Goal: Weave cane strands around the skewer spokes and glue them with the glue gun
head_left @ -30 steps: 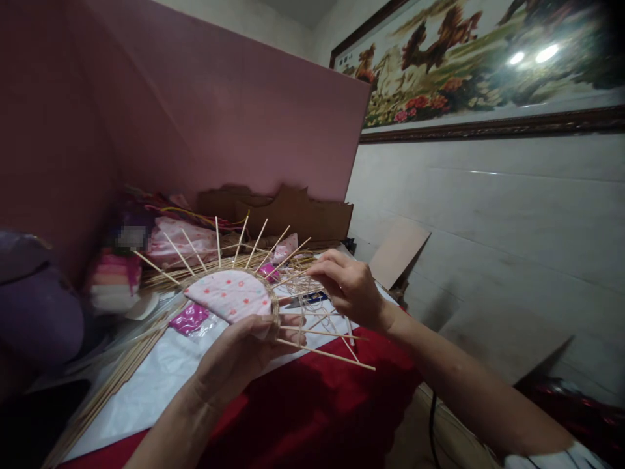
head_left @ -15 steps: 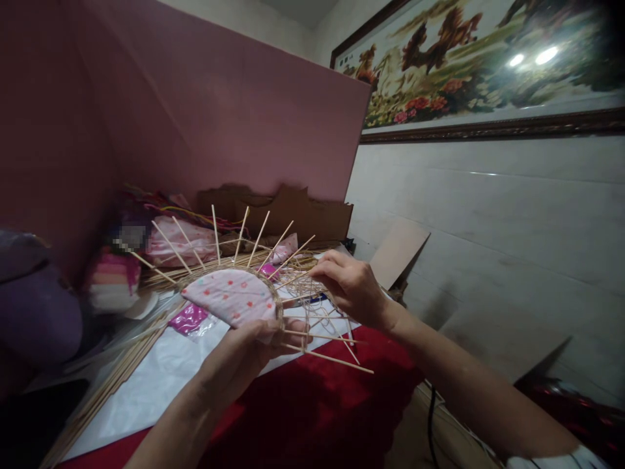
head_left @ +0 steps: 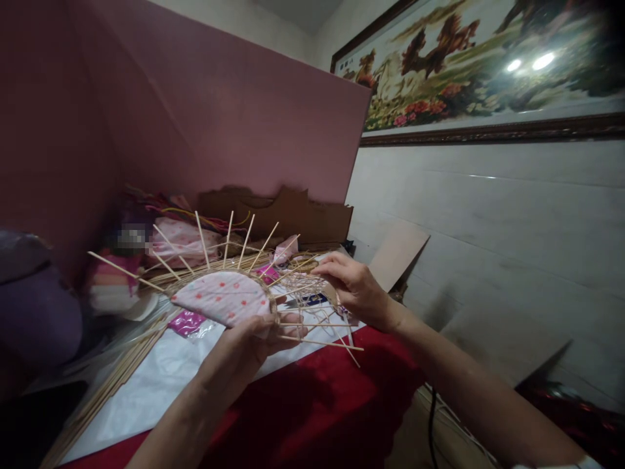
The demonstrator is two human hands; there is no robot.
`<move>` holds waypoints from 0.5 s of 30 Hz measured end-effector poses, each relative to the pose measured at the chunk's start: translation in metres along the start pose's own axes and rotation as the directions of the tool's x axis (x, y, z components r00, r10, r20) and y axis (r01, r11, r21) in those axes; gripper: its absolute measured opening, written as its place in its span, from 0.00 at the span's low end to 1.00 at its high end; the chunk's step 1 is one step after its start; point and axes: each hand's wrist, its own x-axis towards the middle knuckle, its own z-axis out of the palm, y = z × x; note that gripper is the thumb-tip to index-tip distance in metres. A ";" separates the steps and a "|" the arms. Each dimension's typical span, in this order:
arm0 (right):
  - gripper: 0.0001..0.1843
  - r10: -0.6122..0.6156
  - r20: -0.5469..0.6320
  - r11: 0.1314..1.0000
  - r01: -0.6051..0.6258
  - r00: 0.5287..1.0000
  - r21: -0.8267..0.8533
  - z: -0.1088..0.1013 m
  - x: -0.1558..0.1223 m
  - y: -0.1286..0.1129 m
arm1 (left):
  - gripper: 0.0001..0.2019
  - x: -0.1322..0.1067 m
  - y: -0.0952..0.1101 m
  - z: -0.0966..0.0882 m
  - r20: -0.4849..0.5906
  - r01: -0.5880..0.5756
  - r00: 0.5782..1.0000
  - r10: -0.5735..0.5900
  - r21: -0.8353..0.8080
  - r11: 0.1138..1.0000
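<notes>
1 disc (head_left: 224, 298), pink dotted cloth w/ woven rim, held above the table (head_left: 322, 404) at its near edge by L hand (head_left: 244, 355), fingers clamped on it. Approx. 12 spokes (head_left: 200, 231) fan out from the rim. R hand (head_left: 356, 293) pinches thin strands (head_left: 303, 283) just right of the disc. 1 stick bundle (head_left: 112, 378) lies below-left; 1 painting (head_left: 478, 58) on the wall.

Dim, blurred left, glare top right
</notes>
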 end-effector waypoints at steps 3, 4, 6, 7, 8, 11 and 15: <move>0.14 0.132 -0.129 0.990 -0.124 0.983 0.069 -0.002 -0.008 0.017 | 0.10 0.002 0.001 -0.001 -0.063 -0.016 0.998 0.018 0.035 0.999; 0.14 0.211 -0.184 0.977 -0.202 0.960 0.067 -0.003 -0.015 0.025 | 0.11 0.003 0.001 -0.001 -0.090 -0.025 0.996 0.029 0.042 0.999; 0.15 0.379 -0.238 0.921 -0.390 0.894 0.002 -0.003 -0.032 0.044 | 0.10 0.004 0.002 -0.003 -0.132 -0.049 0.990 0.053 0.035 0.998; 0.17 0.474 -0.208 0.868 -0.494 0.855 -0.054 -0.003 -0.043 0.054 | 0.10 0.005 0.002 -0.004 -0.143 -0.069 0.987 0.072 0.023 0.997; 0.19 0.555 -0.146 0.816 -0.570 0.819 -0.091 -0.002 -0.053 0.062 | 0.10 0.005 0.002 -0.005 -0.146 -0.092 0.985 0.092 0.009 0.996; 0.19 0.592 -0.041 0.797 -0.592 0.805 -0.118 -0.001 -0.080 0.074 | 0.10 0.006 0.004 -0.008 -0.138 -0.162 0.978 0.156 -0.037 0.986; 0.16 0.547 0.168 0.837 -0.530 0.820 -0.135 0.005 -0.096 0.069 | 0.11 0.006 0.005 -0.010 -0.140 -0.212 0.969 0.205 -0.035 0.977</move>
